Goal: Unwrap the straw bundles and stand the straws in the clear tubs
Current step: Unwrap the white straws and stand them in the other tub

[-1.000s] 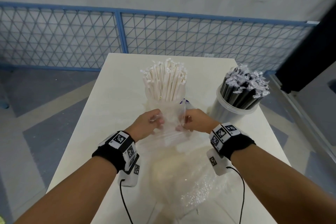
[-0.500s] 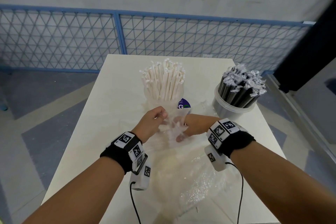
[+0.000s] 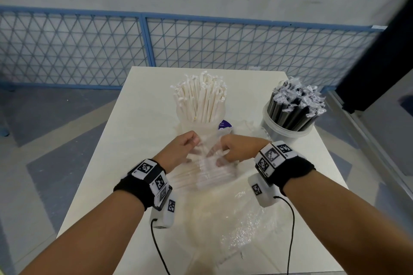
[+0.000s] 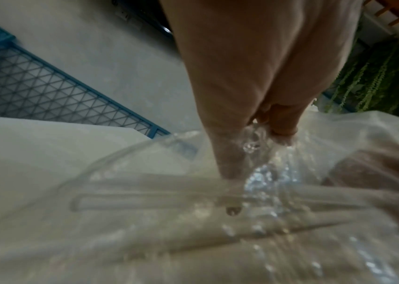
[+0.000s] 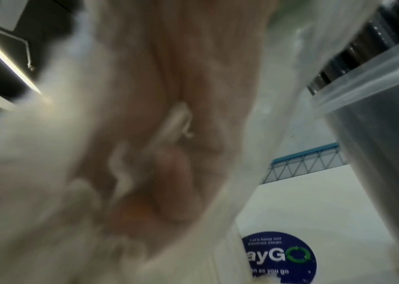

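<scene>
- The clear plastic wrap (image 3: 206,152) of a straw bundle (image 3: 207,174) is pinched by the left hand (image 3: 178,152), thumb against curled fingers, as the left wrist view shows.
- The same wrap is gripped from the other side by the right hand (image 3: 237,148), fingers curled; in the right wrist view the hand is blurred behind the film, so the exact hold can only be taken as likely a pinch.
- The two hands are held close together above the bundle, with a narrow gap of wrap between them.
- The bundle of pale straws is laid flat on the table (image 3: 138,131), just below the hands and partly covered by them, its length running toward the left wrist.
- More crumpled clear plastic (image 3: 245,230) is spread on the table nearer the person, between the forearms.
- Just beyond the hands a clear tub (image 3: 201,128) is stood, filled with upright white paper-wrapped straws (image 3: 201,98).
- A round dark-blue sticker (image 3: 224,124) is seen beside that tub.
- To the right, well apart from the first, a second clear tub (image 3: 283,129) is filled with black straws (image 3: 295,105) in clear wrappers.
- A blue mesh fence (image 3: 143,47) is set behind the table against a grey wall.
</scene>
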The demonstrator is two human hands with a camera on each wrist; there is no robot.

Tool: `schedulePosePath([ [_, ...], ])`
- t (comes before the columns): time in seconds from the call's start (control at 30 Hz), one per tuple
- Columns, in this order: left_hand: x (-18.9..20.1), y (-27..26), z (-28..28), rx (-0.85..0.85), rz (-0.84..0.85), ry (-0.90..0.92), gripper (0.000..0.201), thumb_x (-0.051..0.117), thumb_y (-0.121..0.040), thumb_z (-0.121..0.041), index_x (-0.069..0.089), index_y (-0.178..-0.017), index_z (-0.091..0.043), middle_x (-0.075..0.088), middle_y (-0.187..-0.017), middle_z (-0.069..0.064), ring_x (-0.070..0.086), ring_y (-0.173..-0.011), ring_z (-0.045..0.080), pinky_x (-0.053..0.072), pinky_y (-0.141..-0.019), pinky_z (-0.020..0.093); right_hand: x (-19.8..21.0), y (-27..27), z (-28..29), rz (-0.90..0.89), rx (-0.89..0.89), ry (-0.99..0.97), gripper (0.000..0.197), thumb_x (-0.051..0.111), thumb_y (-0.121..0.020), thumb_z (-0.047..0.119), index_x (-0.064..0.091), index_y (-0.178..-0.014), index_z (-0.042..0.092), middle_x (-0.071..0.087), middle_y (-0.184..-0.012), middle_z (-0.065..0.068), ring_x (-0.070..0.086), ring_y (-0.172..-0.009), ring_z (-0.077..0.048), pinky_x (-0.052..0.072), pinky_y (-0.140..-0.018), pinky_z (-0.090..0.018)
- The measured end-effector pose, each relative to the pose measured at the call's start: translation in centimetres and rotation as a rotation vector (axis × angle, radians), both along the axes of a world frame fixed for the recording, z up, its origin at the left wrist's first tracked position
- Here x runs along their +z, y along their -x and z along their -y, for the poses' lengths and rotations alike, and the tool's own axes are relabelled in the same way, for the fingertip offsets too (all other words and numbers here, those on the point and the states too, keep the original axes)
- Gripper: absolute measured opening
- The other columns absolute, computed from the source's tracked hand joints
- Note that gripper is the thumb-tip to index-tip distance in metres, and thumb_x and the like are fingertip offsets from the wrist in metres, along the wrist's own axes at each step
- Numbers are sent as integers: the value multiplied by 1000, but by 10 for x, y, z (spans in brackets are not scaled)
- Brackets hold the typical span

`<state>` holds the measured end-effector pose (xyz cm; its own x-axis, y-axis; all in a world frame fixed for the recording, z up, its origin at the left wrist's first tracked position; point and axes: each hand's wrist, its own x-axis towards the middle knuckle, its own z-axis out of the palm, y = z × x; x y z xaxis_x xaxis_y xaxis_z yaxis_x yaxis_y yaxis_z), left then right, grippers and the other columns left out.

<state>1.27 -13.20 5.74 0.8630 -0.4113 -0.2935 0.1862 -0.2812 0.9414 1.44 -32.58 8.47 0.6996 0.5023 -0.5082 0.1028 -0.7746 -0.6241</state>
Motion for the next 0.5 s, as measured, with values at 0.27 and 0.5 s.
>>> schedulePosePath([
  [0.27,5,-2,-15,-179,68,-181,19,55,-90,-33,44,-81,-22,47,-80,-10,47,-77,5,33,-64,18,37,-11,26,-145,-105,-31,32,68,-84,12,63,-116,11,63,-55,11,53,-46,-2,40,-44,-13],
  [0.5,2,2,-2,-281,207,-413,74,83,-65,-26,43,-127,-23,53,-112,-8,53,-104,14,42,-80,17,65,-12,23,-156,-88,-52,32,64,-86,5,64,-117,9,63,-53,15,51,-43,0,37,-41,-11],
])
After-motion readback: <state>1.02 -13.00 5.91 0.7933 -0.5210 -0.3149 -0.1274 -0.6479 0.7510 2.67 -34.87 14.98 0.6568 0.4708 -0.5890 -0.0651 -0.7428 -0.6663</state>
